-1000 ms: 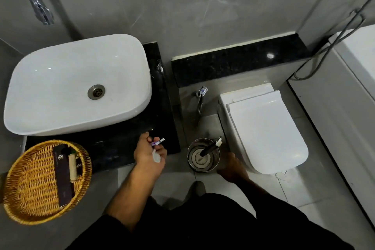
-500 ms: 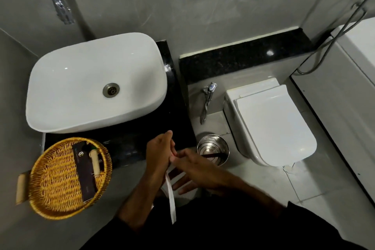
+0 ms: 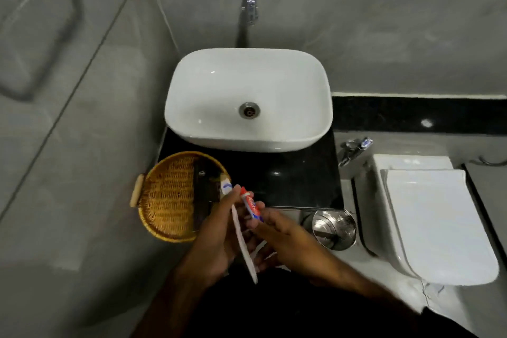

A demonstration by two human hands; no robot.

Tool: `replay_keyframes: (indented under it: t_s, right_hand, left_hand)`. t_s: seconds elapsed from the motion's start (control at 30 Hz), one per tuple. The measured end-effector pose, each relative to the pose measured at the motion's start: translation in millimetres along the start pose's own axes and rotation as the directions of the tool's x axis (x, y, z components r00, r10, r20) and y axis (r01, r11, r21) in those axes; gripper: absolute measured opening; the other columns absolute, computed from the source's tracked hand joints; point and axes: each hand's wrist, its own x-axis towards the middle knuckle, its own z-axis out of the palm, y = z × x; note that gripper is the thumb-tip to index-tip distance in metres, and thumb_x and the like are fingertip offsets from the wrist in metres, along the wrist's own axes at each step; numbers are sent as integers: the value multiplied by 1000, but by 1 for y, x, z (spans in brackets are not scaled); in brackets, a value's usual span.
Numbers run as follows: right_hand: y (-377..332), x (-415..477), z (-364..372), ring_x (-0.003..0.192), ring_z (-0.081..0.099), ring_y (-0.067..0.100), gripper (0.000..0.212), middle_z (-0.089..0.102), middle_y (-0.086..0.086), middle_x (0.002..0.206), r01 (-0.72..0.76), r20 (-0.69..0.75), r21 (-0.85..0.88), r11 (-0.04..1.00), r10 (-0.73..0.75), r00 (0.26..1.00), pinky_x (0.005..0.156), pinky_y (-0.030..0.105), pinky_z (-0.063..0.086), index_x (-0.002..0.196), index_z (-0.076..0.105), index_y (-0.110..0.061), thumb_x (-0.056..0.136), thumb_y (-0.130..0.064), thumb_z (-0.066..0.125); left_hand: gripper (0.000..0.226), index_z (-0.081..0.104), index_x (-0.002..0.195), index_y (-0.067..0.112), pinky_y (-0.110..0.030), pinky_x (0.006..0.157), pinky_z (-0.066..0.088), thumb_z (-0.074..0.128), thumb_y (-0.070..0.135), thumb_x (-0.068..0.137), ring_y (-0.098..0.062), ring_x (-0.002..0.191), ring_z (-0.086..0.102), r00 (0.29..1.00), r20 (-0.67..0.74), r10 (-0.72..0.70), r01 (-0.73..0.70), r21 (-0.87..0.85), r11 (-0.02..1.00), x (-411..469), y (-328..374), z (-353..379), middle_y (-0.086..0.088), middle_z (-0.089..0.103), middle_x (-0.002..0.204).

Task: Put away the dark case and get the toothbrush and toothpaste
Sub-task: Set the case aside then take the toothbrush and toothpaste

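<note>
My left hand (image 3: pixel 216 239) grips a white toothbrush (image 3: pixel 242 241) with its bristle head up near the basket and its handle pointing down toward me. My right hand (image 3: pixel 282 236) meets it just to the right and holds a small red and white toothpaste tube (image 3: pixel 251 204) between its fingertips, cap end up. The dark case (image 3: pixel 204 195) lies flat in the round wicker basket (image 3: pixel 162 197) on the black counter's left corner, partly hidden by my left hand.
A white basin (image 3: pixel 248 99) sits on the black counter (image 3: pixel 299 175) under a wall tap (image 3: pixel 250 0). A steel bin (image 3: pixel 334 228) stands on the floor to the right, beside a closed white toilet (image 3: pixel 433 219). Grey tiled walls enclose the left.
The view has swung left, so the basin is now centred. My hands rose together in front of the basket, and the toothpaste tube now shows in my right fingers beside the toothbrush.
</note>
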Motion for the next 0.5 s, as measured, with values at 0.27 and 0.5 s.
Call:
replay_keyframes:
  t_s: [0.27, 0.5]
  right_hand:
    - [21, 35, 63, 60, 66, 9, 23, 77, 1, 79, -22, 23, 52, 998, 20, 1000, 58, 22, 55, 105, 65, -12, 106, -28, 50]
    - [34, 97, 105, 72, 64, 15, 21, 73, 7, 95, -105, -191, 124, 987, 128, 973, 64, 28, 57, 99, 71, -18, 106, -20, 51]
  left_hand:
    - [31, 73, 96, 10, -28, 53, 55, 55, 31, 82, -17, 57, 67, 998, -55, 10, -18, -147, 989, -8, 8, -73, -7, 73, 73]
    - [26, 68, 87, 25, -28, 62, 57, 46, 24, 102, -18, 75, 66, 884, -427, 190, -153, 119, 981, 42, 17, -127, -8, 70, 89]
